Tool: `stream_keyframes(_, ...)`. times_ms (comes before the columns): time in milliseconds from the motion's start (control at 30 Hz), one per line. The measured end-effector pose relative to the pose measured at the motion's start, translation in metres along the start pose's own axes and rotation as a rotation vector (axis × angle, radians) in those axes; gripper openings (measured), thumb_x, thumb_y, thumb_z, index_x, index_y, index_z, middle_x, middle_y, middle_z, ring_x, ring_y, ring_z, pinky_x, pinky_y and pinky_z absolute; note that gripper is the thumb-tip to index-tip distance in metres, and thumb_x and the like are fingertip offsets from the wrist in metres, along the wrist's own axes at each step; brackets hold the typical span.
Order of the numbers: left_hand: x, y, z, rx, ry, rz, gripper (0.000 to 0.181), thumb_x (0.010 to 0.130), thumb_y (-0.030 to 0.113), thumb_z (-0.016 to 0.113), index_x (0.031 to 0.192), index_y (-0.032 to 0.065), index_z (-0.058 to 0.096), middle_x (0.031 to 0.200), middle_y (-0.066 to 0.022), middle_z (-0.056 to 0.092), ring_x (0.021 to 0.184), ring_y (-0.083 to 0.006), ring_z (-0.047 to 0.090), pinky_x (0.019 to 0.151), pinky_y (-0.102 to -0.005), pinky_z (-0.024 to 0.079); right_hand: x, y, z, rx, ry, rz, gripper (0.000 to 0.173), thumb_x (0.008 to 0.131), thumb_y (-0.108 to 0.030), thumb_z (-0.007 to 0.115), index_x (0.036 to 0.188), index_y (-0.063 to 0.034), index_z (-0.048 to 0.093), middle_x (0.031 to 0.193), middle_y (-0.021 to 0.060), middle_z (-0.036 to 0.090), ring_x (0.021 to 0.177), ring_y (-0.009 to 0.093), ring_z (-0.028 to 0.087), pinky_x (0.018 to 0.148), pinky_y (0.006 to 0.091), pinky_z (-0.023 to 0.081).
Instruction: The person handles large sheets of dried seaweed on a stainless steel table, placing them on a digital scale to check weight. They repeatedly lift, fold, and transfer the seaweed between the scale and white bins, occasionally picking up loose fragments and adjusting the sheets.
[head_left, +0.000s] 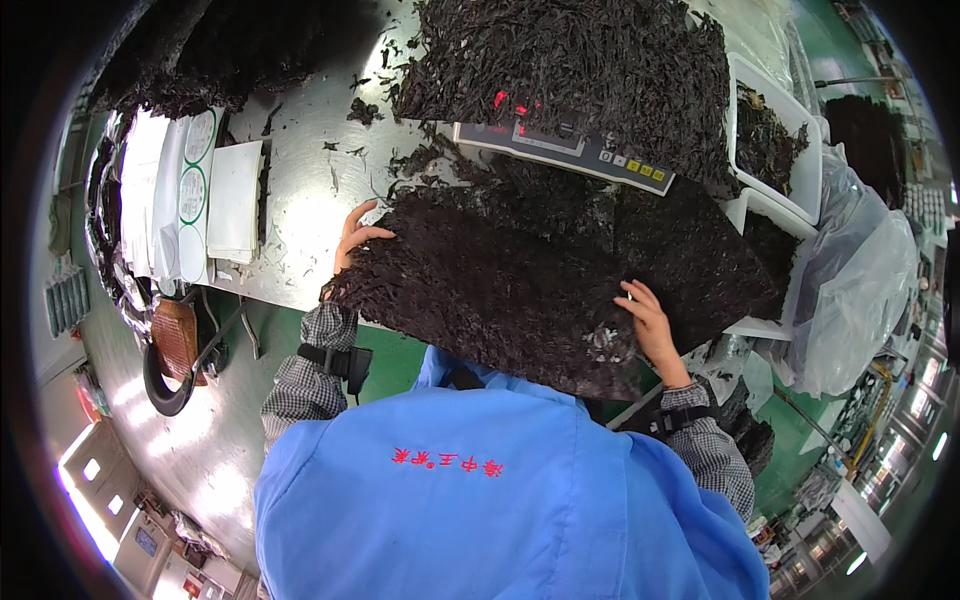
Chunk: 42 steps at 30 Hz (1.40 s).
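A dark dried seaweed sheet (487, 277) spans the space between my hands, its near edge overlapping the front of my blue top. My left hand (356, 238) holds its left edge, with the palm partly hidden by the seaweed. At the right edge, my right hand (654, 326) grips it with the fingers lying over the top. More flat seaweed (690, 255) lies beneath and to the right. Just beyond is a digital scale (634, 174) with lit red digits, and a thick seaweed piece (562, 67) covers most of it.
White plastic boxes (784, 97) holding seaweed scraps stand at right, beside a clear plastic bag (847, 285). On the metal table (300, 217) lie loose flakes and a paper stack (236, 202). A seaweed pile (225, 60) fills the far left. A chair (172, 341) stands below the table's left side.
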<state>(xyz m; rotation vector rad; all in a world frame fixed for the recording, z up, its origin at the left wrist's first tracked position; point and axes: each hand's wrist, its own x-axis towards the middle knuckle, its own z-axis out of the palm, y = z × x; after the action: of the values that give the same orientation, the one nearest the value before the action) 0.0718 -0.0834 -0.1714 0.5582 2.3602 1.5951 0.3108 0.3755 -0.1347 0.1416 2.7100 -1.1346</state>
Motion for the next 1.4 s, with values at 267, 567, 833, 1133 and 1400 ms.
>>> stream_keyframes(267, 0.018, 0.058, -0.014, -0.261, -0.276, -0.008, 0.020, 0.069, -0.003, 0.062, 0.079, 0.0084, 0.049, 0.133, -0.0123, 0.049, 0.136, -0.0316, 0.028, 0.110, -0.0437, 0.024, 0.000, 0.020, -0.020, 0.578, 0.195, 0.088, 0.032, 0.084, 0.010, 0.048, 0.109, -0.0002, 0.065, 0.129, 0.0104, 0.054, 0.121, 0.021, 0.049, 0.101, 0.0310, 0.038)
stream_keyframes(567, -0.001, 0.066, -0.010, -0.218, -0.230, 0.019, 0.024, 0.068, -0.003, 0.062, 0.078, 0.0096, 0.045, 0.130, -0.0117, 0.053, 0.138, -0.0323, 0.025, 0.110, -0.0439, 0.024, -0.008, 0.006, -0.025, 0.656, 0.261, 0.065, 0.031, 0.084, 0.008, 0.048, 0.110, 0.0032, 0.062, 0.129, 0.0140, 0.053, 0.121, 0.025, 0.049, 0.102, 0.0322, 0.037)
stream_keyframes(833, 0.007, 0.078, -0.028, -0.252, -0.158, -0.277, 0.043, 0.071, -0.005, 0.072, 0.111, -0.0018, 0.055, 0.103, -0.0087, 0.064, 0.092, -0.0160, 0.061, 0.084, -0.0305, 0.050, 0.015, -0.018, -0.030, 0.774, 0.344, 0.267, 0.009, 0.092, -0.009, 0.054, 0.095, -0.0036, 0.060, 0.081, -0.0079, 0.053, 0.069, 0.001, 0.043, 0.061, 0.0187, 0.036)
stream_keyframes(1133, 0.028, 0.120, -0.076, -0.260, 0.142, -0.219, 0.036, 0.079, 0.000, 0.068, 0.113, -0.0034, 0.056, 0.105, -0.0072, 0.064, 0.093, -0.0141, 0.060, 0.084, -0.0285, 0.048, 0.084, -0.081, -0.097, 0.752, 0.387, 0.083, 0.016, 0.091, -0.012, 0.057, 0.101, 0.0005, 0.057, 0.089, -0.0033, 0.056, 0.076, 0.004, 0.050, 0.067, 0.0199, 0.042)
stream_keyframes(1400, 0.054, 0.120, -0.131, -0.411, 0.351, -0.061, 0.026, 0.082, 0.000, 0.065, 0.107, -0.0002, 0.059, 0.099, -0.0032, 0.064, 0.085, -0.0108, 0.060, 0.076, -0.0249, 0.049, 0.218, -0.077, -0.123, 0.059, 0.388, -0.308, 0.068, 0.077, 0.008, 0.047, 0.141, -0.0005, 0.027, 0.144, 0.0128, 0.031, 0.135, 0.025, 0.028, 0.111, 0.0323, 0.021)
